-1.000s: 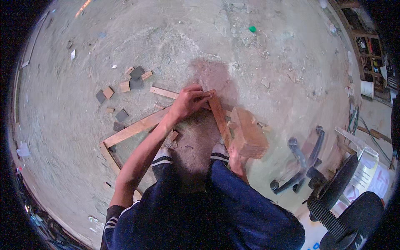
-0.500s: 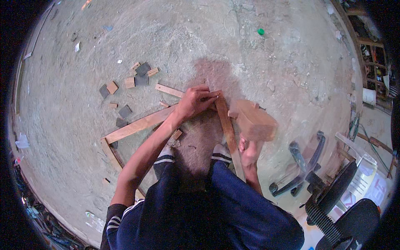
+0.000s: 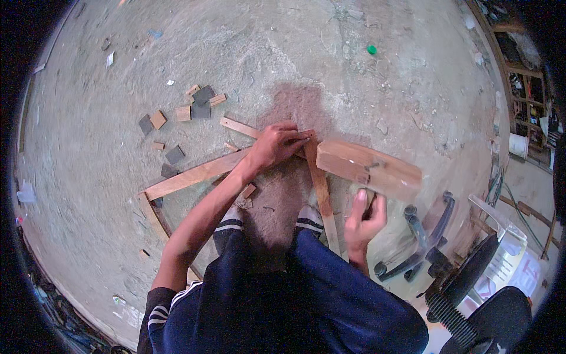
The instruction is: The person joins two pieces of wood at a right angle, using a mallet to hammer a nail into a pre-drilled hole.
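Note:
A four-sided frame of flat wooden strips (image 3: 197,174) lies on the floor around my feet. At its far corner, my left hand (image 3: 276,144) is closed, with thumb and fingertips pinched against the end of the right-hand wooden strip (image 3: 319,186). Whatever sits between those fingertips is too small to make out. My right hand (image 3: 364,222) grips the handle of a wooden mallet (image 3: 371,166). The mallet's block-shaped head is raised to the right of that corner and slightly blurred. Another short strip (image 3: 237,126) with a hole juts out beyond my left hand.
Small wood blocks (image 3: 183,113) and dark square pieces (image 3: 175,154) are scattered at the left. A loose block (image 3: 249,190) lies inside the frame. To the right are a chair base (image 3: 421,242) and a black chair part (image 3: 466,277). A green cap (image 3: 371,50) lies far off.
My right hand has turned the mallet, and its head has swung up and to the right, away from the corner. My left hand stays pinched at the same place.

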`<control>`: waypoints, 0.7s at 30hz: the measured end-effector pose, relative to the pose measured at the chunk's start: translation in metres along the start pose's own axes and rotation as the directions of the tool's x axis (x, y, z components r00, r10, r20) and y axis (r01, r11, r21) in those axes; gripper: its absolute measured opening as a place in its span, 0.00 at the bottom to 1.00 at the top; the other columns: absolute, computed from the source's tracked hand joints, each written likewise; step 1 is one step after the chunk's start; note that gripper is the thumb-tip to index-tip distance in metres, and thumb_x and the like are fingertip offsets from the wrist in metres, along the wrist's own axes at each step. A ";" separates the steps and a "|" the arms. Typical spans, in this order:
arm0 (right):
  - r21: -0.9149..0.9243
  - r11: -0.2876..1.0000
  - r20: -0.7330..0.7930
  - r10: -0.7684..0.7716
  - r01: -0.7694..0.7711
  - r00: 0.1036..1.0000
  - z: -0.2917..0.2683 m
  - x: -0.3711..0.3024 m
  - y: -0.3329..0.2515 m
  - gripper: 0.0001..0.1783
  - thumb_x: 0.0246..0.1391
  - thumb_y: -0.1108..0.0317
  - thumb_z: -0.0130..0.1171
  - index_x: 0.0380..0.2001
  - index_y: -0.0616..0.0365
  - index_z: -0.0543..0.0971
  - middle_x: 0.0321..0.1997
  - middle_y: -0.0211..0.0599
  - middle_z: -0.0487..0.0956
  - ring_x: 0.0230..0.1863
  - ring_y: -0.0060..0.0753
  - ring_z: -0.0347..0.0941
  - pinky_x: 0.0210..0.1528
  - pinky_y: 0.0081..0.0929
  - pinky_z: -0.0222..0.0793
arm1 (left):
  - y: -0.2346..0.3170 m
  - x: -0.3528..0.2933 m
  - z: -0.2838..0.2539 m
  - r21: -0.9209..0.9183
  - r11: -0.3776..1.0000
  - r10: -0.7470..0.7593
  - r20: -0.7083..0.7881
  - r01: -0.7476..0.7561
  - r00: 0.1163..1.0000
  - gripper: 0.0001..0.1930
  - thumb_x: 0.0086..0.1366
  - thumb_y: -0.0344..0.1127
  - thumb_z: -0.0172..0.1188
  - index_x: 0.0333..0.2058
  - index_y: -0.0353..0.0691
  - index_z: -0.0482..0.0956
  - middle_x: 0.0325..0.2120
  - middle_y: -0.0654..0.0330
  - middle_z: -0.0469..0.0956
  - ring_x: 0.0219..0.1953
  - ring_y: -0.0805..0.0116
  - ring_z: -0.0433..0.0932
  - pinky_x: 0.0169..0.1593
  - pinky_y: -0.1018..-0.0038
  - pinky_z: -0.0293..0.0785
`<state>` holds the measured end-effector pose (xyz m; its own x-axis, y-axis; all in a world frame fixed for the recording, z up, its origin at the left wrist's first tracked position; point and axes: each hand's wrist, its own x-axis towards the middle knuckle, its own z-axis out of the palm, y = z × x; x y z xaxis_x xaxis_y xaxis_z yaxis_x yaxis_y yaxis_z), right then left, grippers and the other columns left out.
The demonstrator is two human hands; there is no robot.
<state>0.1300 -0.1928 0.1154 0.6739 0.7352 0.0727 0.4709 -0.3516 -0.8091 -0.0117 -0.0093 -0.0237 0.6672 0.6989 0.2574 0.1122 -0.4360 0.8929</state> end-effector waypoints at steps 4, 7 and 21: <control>0.302 0.922 0.342 0.131 -0.240 0.931 -0.008 -0.020 0.014 0.09 0.68 0.70 0.50 0.42 0.68 0.71 0.25 0.32 0.70 0.24 0.20 0.65 0.24 0.22 0.59 | -0.005 -0.002 0.002 -0.009 1.000 -0.026 0.033 0.026 0.999 0.12 0.58 0.29 0.66 0.42 0.39 0.87 0.25 0.53 0.76 0.28 0.54 0.77 0.34 0.62 0.75; -0.177 0.964 0.323 -0.133 0.197 0.937 -0.012 -0.022 0.044 0.13 0.65 0.71 0.52 0.47 0.69 0.77 0.36 0.47 0.79 0.37 0.46 0.76 0.42 0.41 0.69 | -0.009 -0.003 0.000 -0.004 1.000 0.018 0.035 -0.018 0.999 0.12 0.59 0.29 0.66 0.42 0.40 0.87 0.25 0.53 0.76 0.28 0.54 0.77 0.34 0.62 0.75; -0.238 0.844 0.543 -0.295 0.481 0.786 0.008 0.002 0.036 0.13 0.62 0.73 0.54 0.46 0.66 0.82 0.47 0.53 0.81 0.52 0.60 0.76 0.56 0.53 0.66 | -0.006 -0.002 -0.001 -0.021 0.999 0.026 0.046 -0.025 0.999 0.19 0.56 0.28 0.66 0.49 0.39 0.85 0.24 0.53 0.74 0.28 0.55 0.75 0.34 0.63 0.73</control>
<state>0.1433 -0.1996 0.0812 0.0813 0.9965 -0.0207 0.8572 -0.0805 -0.5087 -0.0151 -0.0074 -0.0294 0.7033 0.6605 0.2628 0.0803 -0.4411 0.8938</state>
